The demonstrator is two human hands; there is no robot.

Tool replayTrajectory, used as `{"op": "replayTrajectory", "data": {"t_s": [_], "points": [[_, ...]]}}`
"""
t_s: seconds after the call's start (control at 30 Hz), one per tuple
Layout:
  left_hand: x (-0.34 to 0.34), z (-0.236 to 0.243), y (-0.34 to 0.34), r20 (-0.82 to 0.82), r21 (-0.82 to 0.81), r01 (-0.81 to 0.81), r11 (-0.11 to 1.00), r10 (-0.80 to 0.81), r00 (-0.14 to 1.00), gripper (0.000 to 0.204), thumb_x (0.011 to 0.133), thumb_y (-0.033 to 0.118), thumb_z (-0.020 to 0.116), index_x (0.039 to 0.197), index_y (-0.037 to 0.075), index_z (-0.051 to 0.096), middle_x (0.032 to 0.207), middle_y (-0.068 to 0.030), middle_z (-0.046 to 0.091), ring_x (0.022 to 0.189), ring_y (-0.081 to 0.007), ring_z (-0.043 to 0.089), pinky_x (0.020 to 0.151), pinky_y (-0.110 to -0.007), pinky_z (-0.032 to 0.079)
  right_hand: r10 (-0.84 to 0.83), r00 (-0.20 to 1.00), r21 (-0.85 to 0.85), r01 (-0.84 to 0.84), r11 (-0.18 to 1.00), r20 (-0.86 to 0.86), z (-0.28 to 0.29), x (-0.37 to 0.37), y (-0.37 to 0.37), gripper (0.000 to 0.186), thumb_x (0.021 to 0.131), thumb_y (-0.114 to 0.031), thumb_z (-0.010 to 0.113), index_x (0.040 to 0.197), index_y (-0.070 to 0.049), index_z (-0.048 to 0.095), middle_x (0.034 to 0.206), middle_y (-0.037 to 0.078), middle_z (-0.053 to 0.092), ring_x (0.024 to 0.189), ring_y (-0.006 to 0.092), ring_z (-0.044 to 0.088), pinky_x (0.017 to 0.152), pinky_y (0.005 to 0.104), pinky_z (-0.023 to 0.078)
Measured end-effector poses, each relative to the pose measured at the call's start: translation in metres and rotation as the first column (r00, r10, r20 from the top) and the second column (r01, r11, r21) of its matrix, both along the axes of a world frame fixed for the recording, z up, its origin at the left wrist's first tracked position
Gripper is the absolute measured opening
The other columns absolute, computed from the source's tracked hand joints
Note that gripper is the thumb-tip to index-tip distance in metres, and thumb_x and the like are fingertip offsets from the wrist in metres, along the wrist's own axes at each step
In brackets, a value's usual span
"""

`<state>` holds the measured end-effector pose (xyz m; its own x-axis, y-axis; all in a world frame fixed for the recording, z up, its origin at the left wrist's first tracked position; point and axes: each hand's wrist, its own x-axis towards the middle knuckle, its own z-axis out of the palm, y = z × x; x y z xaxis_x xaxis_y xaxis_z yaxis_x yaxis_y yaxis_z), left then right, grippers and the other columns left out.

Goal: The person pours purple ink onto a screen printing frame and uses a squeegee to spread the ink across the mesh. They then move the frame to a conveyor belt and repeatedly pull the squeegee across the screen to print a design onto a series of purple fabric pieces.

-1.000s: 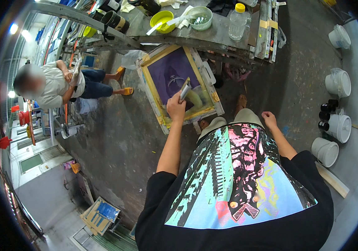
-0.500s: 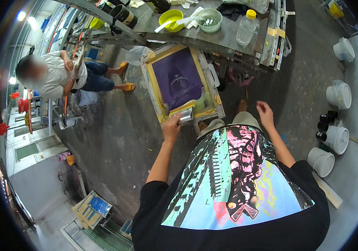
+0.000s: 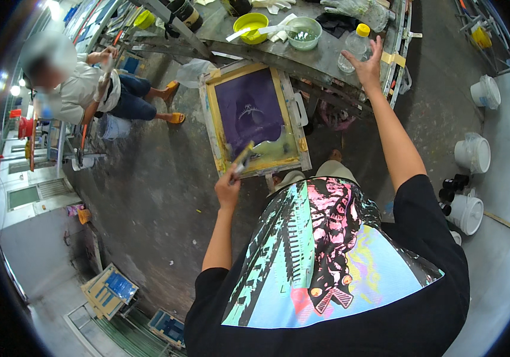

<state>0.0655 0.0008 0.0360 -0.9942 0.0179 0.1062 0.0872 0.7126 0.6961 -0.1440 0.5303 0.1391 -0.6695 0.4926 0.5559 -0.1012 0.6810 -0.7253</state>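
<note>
My left hand (image 3: 227, 187) grips a short squeegee (image 3: 243, 159) with a silvery body and a yellowish edge, tilted over the near left corner of a framed printing screen (image 3: 211, 113). The screen leans below the table edge. Its dark purple sheet (image 3: 249, 98) carries a pale curved mark, and wet greenish smears lie along its lower part. Reaching up to the table, my right hand (image 3: 369, 66) has its thumb and fingers spread beside a clear plastic bottle (image 3: 353, 47) with a yellow cap. The hand overlaps the bottle's lower right side; contact cannot be made out.
On the metal table (image 3: 219, 30) stand a yellow bowl (image 3: 252, 30) and a pale green bowl (image 3: 304, 34), both with spatulas. Another person (image 3: 88, 89) stands at the left. White buckets (image 3: 472, 153) line the right wall. Flat frames (image 3: 111, 290) are stacked at lower left.
My right hand has risen from beside my leg to the bottle, its fingers spreading. The squeegee in my left hand has turned from nearly level to steeply tilted.
</note>
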Motion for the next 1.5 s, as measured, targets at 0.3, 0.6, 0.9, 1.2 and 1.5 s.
{"op": "replayTrajectory", "data": {"t_s": [0.3,0.6,0.9,1.2,1.5], "points": [[-0.064,-0.054,0.091,0.281,0.619,-0.387,0.684,0.267,0.922,0.019,0.086,0.013,0.076,0.096,-0.003,0.072,0.076,-0.0018,0.067,0.068,-0.0111,0.057,0.064,-0.032,0.046,-0.07,0.985,0.075,0.059,0.995,0.159,0.013,-0.006,-0.015,0.085,0.075,-0.055,0.09,0.13,0.001,0.057,0.116,0.026,0.071,0.109,0.0391,0.07,0.092,0.0471,0.054],[-0.089,-0.03,0.165,0.443,0.595,-0.41,0.692,0.143,0.885,0.022,0.088,0.012,0.076,0.103,-0.003,0.073,0.082,-0.0012,0.07,0.069,-0.0086,0.057,0.062,-0.031,0.044,0.45,0.859,-0.21,-0.407,0.889,0.243,0.044,0.101,-0.074,0.074,0.079,-0.049,0.09,0.129,-0.005,0.058,0.108,0.014,0.073,0.099,0.0231,0.071,0.089,0.0381,0.054],[-0.085,-0.056,0.059,0.258,0.475,-0.309,0.824,0.206,0.944,0.023,0.085,0.018,0.077,0.096,-0.001,0.073,0.078,-0.0075,0.073,0.069,-0.0149,0.066,0.066,-0.036,0.051,0.581,0.528,-0.189,-0.618,0.763,0.619,0.025,0.155,-0.092,0.081,0.076,-0.047,0.092,0.135,-0.004,0.057,0.121,0.014,0.07,0.115,0.0278,0.068,0.101,0.0391,0.051],[-0.065,-0.033,0.025,0.095,0.11,-0.386,0.916,0.377,0.921,0.023,0.083,0.021,0.076,0.09,0.0,0.068,0.066,-0.0071,0.059,0.059,-0.0182,0.051,0.06,-0.038,0.043,0.287,0.083,-0.061,-0.887,0.458,0.954,-0.021,0.13,-0.118,0.073,0.071,-0.061,0.084,0.115,-0.005,0.065,0.103,0.023,0.073,0.101,0.041,0.07,0.085,0.0512,0.056],[-0.071,-0.033,0.026,0.101,0.299,-0.46,0.836,0.451,0.887,0.022,0.088,0.017,0.076,0.098,-0.002,0.072,0.07,-0.0004,0.062,0.062,-0.0111,0.051,0.06,-0.034,0.043,-0.425,-0.173,-0.119,-0.981,0.151,0.889,-0.051,0.084,-0.216,0.072,0.08,-0.071,0.076,0.129,-0.018,0.072,0.117,0.001,0.075,0.093,0.0243,0.075,0.079,0.046,0.062]]}}
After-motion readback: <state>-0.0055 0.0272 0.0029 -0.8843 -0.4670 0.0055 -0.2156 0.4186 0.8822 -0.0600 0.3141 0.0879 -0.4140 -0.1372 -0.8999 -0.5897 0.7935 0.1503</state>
